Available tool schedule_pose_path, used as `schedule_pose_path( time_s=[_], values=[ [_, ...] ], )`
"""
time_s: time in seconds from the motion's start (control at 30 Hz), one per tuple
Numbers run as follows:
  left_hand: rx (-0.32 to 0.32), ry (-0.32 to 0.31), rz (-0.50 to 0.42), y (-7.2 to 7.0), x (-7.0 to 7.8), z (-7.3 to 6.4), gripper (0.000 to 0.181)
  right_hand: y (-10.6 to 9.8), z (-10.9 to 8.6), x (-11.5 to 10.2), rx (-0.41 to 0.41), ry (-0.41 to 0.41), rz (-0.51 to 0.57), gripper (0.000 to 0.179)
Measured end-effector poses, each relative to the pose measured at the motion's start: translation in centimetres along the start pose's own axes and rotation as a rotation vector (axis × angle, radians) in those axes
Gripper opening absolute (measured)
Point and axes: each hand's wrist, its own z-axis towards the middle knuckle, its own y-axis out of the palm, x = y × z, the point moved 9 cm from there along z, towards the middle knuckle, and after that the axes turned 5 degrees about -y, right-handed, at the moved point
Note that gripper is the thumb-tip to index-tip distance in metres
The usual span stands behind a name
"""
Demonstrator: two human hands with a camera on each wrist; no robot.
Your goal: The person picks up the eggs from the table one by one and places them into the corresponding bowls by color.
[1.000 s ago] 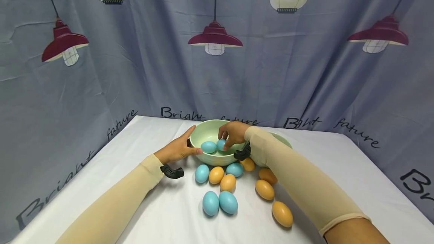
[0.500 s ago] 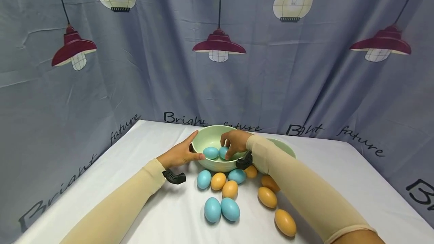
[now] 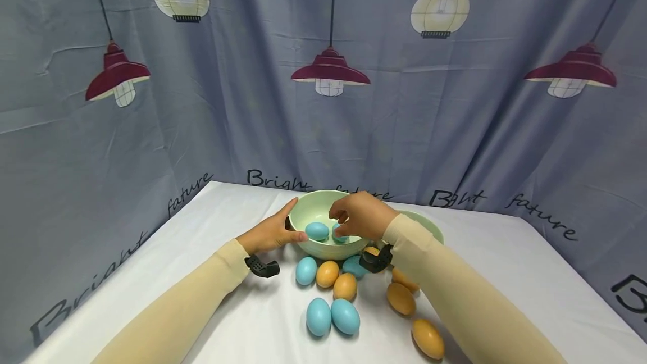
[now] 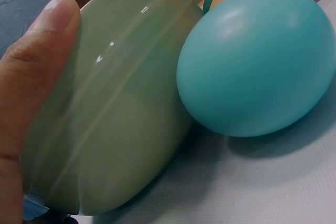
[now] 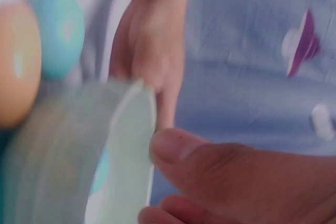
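Note:
Against the outer left side of a pale green bowl [image 3: 328, 250], my left hand [image 3: 268, 233] grips with the thumb [image 4: 55, 17] near the front rim and a finger reaching toward the back. Two blue eggs lie inside: a left egg [image 3: 317, 231] and a right egg [image 3: 340, 233], partly hidden by my right hand [image 3: 365, 216]. That hand hovers over the bowl's right side, its fingers loosely bent. In the right wrist view, nothing shows between its thumb [image 5: 178, 148] and the fingers below.
A second green bowl [image 3: 424, 223] stands behind my right forearm, mostly hidden. Before the bowls lie several loose eggs, including a blue egg [image 3: 306, 271], an orange egg [image 3: 345, 286] and another orange egg [image 3: 428, 339]. A printed curtain [image 3: 242, 100] hangs behind the white table [image 3: 237, 319].
My right hand has let go of the right blue egg in the bowl and drawn back slightly to the right. My left hand stays at the bowl. The head view has tilted up.

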Motion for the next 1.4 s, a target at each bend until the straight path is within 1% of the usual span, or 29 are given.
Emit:
schedule_pose_path(
  time_s=[0.1, 0.17, 0.2, 0.3, 0.33, 0.4, 0.43, 0.53, 0.6, 0.67, 0.83, 0.97, 1.1, 1.17, 1.23, 1.3, 1.4],
  values=[
    [0.004, 0.002, 0.016, 0.0, 0.2, 0.0, 0.117, 0.1, -1.6, -2.2, 0.005, -0.068, -0.006, 0.030],
    [0.007, 0.001, 0.022, -0.1, 0.2, 0.0, 0.117, 0.4, -2.5, -3.5, -0.002, -0.110, -0.054, 0.029],
    [0.007, 0.002, 0.022, -0.1, 0.2, 0.0, 0.117, 0.6, -2.9, -4.0, 0.002, -0.128, -0.103, 0.028],
    [0.010, -0.008, 0.031, -0.1, 0.1, 0.0, 0.118, 0.6, -3.7, -5.5, 0.054, -0.177, -0.273, 0.017],
    [0.009, -0.010, 0.032, -0.1, 0.0, 0.0, 0.118, 0.6, -4.0, -6.0, 0.064, -0.187, -0.310, 0.013],
    [0.011, -0.014, 0.042, -0.1, 0.0, 0.0, 0.117, 0.9, -4.3, -6.7, 0.053, -0.192, -0.370, 0.013],
    [0.010, -0.013, 0.043, 0.0, 0.0, 0.0, 0.116, 1.3, -4.4, -6.9, 0.028, -0.191, -0.382, 0.014],
    [0.013, -0.002, 0.047, 0.0, 0.0, 0.1, 0.115, 2.8, -4.5, -7.1, -0.072, -0.159, -0.396, 0.019],
    [0.018, 0.010, 0.044, -0.1, 0.0, 0.2, 0.115, 3.7, -4.4, -7.0, -0.099, -0.136, -0.420, 0.019],
    [0.017, 0.028, 0.036, -0.1, 0.1, 0.2, 0.114, 4.4, -4.1, -6.9, -0.103, -0.122, -0.430, 0.019],
    [0.002, 0.043, 0.023, 0.0, 0.2, 0.2, 0.113, 5.8, -3.8, -6.7, -0.099, -0.126, -0.458, 0.023],
    [0.005, 0.041, 0.026, -0.1, 0.2, 0.1, 0.116, 6.1, -3.7, -6.8, -0.080, -0.112, -0.470, 0.021],
    [-0.004, 0.082, 0.010, -0.1, 0.5, 0.2, 0.112, 6.1, -3.5, -7.1, -0.042, -0.128, -0.502, 0.021],
    [-0.009, 0.102, -0.001, -0.1, 0.6, 0.2, 0.109, 6.3, -3.4, -7.2, -0.037, -0.132, -0.525, 0.022],
    [-0.017, 0.113, -0.018, 0.0, 0.7, 0.3, 0.108, 6.5, -3.4, -7.3, -0.043, -0.135, -0.545, 0.023],
    [-0.014, 0.102, -0.017, 0.0, 0.5, 0.3, 0.109, 6.6, -3.4, -7.1, -0.061, -0.124, -0.546, 0.021],
    [-0.018, 0.101, -0.033, 0.1, 0.5, 0.4, 0.109, 6.8, -3.5, -7.0, -0.086, -0.117, -0.552, 0.021]
  ],
)
